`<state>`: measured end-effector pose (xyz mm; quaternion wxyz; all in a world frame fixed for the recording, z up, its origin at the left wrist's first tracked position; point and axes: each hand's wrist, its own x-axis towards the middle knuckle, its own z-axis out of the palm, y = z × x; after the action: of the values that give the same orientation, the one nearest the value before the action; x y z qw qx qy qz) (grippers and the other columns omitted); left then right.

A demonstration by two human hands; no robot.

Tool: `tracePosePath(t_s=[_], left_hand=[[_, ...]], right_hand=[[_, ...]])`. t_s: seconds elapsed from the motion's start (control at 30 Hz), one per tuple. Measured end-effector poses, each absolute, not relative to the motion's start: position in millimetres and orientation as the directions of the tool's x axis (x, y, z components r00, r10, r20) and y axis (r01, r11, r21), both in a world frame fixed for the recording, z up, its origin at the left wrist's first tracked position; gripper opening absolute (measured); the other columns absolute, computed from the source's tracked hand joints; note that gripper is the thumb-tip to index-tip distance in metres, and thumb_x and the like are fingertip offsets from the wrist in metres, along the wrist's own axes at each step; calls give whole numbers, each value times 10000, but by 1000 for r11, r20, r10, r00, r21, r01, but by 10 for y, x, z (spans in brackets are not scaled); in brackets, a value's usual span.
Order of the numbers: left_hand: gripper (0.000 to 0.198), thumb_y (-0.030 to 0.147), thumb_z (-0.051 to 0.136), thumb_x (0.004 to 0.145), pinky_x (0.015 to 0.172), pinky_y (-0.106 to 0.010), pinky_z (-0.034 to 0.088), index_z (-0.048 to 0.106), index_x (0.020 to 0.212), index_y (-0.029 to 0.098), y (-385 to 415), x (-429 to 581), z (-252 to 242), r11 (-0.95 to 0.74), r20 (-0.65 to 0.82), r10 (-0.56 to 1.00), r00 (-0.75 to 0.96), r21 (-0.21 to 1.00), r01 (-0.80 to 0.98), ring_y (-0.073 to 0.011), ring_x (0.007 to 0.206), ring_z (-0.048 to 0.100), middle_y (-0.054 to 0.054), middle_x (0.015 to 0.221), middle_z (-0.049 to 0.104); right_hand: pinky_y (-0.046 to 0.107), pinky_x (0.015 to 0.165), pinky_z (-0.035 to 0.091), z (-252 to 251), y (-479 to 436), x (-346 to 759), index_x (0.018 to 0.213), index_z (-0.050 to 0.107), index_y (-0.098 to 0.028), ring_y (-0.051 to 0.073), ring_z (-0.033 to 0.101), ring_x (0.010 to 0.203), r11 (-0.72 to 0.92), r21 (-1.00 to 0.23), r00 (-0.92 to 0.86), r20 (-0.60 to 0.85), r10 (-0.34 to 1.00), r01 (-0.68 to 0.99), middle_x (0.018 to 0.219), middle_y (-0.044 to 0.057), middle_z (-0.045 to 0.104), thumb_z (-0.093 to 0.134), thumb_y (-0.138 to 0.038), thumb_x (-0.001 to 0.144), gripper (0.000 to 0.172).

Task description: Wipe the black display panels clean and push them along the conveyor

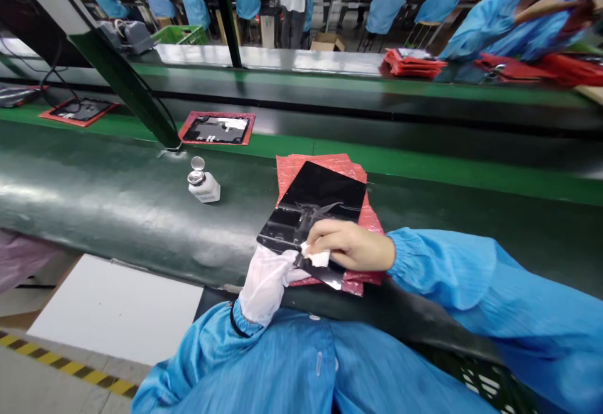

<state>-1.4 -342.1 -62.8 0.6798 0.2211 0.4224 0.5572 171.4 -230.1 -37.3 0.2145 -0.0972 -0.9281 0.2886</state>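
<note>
A glossy black screen panel lies tilted over a stack of red bubble-wrap bags; clear film creases across its face. My left hand, in a white glove, grips the near edge of the panel, its fingertips partly hidden. My bare right hand is closed on a white wipe, pressing it against the near part of the panel. A strip of clear film sticks out below the right hand, towards my body.
A white pump bottle with its metal lid raised stands left on the green bench. Beyond are tablet parts on a red bag, a green post and the conveyor. Co-workers in blue coats sit across.
</note>
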Motion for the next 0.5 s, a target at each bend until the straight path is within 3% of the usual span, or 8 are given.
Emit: tracePosePath(t_s=[0.13, 0.2, 0.37, 0.43, 0.5], left_hand=[[577, 305, 746, 723, 782, -441, 601, 485, 1224, 186, -3412, -24, -625, 227, -307, 950, -55, 801, -554, -260, 912, 699, -84, 1055, 699], [524, 336, 743, 722, 792, -462, 594, 511, 1162, 171, -3404, -23, -646, 227, -315, 946, -76, 810, -541, -269, 923, 696, -91, 1046, 697], [342, 454, 685, 756, 718, -431, 602, 622, 863, 135, -3385, -12, -727, 165, -216, 967, -135, 936, -310, -257, 790, 699, -97, 872, 699], [361, 490, 645, 777, 700, -435, 599, 642, 854, 137, -3369, -59, -699, 133, -171, 973, -153, 964, -231, -263, 788, 692, -101, 900, 693], [355, 489, 647, 766, 779, -449, 578, 658, 892, 158, -3347, -152, -578, 49, -64, 974, -217, 996, -76, -287, 912, 668, -102, 1028, 675]], right_hand=[[310, 739, 526, -444, -1984, 2057, 816, 707, -169, 170, 611, 779, 739, -455, -657, 360, 663, 496, 820, 78, 634, 448, -108, 844, 268], [322, 729, 521, -452, -2079, 2072, 785, 705, -168, 175, 596, 755, 690, -411, -580, 373, 724, 596, 787, 76, 623, 447, -104, 837, 271], [273, 753, 527, -457, -2808, 1962, 942, 689, -168, 158, 609, 842, 877, -419, -825, 391, 408, 235, 896, 92, 655, 400, -42, 842, 331], [264, 732, 532, -453, -2905, 2031, 939, 681, -159, 155, 614, 829, 870, -430, -796, 425, 430, 240, 891, 97, 651, 403, -44, 847, 315], [274, 709, 536, -431, -2848, 2186, 884, 677, -167, 156, 615, 790, 823, -438, -695, 462, 550, 360, 847, 85, 637, 416, -41, 828, 296]])
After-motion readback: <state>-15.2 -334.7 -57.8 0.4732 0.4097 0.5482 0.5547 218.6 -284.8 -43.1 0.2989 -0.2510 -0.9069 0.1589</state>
